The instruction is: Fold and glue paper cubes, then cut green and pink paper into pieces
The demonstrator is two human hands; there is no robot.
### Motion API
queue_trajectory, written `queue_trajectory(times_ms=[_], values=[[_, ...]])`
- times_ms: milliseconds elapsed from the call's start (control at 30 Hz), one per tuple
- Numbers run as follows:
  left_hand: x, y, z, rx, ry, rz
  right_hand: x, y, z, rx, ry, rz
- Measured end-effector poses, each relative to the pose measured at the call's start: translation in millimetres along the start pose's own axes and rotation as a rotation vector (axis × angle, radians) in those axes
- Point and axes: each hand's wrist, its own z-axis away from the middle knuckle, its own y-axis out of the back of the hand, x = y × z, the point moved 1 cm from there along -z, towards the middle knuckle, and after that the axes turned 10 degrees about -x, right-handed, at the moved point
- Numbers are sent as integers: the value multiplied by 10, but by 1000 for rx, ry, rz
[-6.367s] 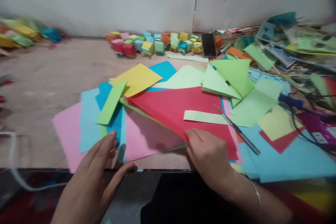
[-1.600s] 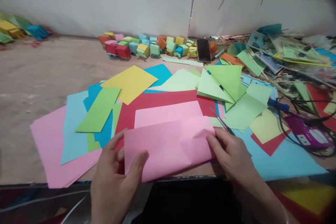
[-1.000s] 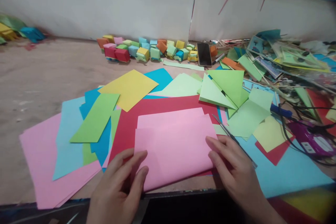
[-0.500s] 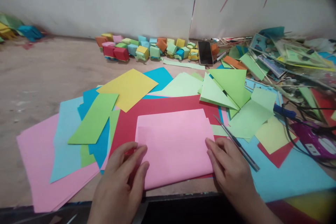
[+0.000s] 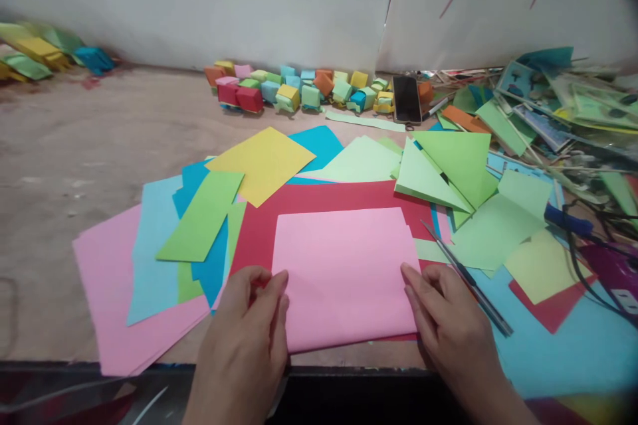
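Observation:
A folded pink paper (image 5: 346, 272) lies between my hands, over a red sheet (image 5: 319, 198) near the table's front edge. My left hand (image 5: 252, 325) pinches the pink paper's left side, thumb on top. At its right side, my right hand (image 5: 451, 319) grips the paper between thumb and fingers. Metal tweezers or scissors (image 5: 471, 282) lie just beyond my right hand, pointing up and left. Green (image 5: 204, 216), yellow (image 5: 262, 163) and blue sheets (image 5: 316, 146) spread around the red one.
Small folded paper blocks (image 5: 312, 98) line the wall beside a phone (image 5: 407, 99). Scraps and clutter (image 5: 543, 99) fill the back right. A purple device (image 5: 611, 272) with a black cable sits at the right. Pink sheets (image 5: 119, 279) lie at the left.
The view has shifted so that most things appear further right. Both hands still hold the pink paper, whose position among the sheets looks nearly the same.

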Motion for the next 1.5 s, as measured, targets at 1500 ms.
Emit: queue_trajectory(times_ms=[1500], values=[[388,-139,-253,-267,-191,-350,-44,66,16,-96,33,193]])
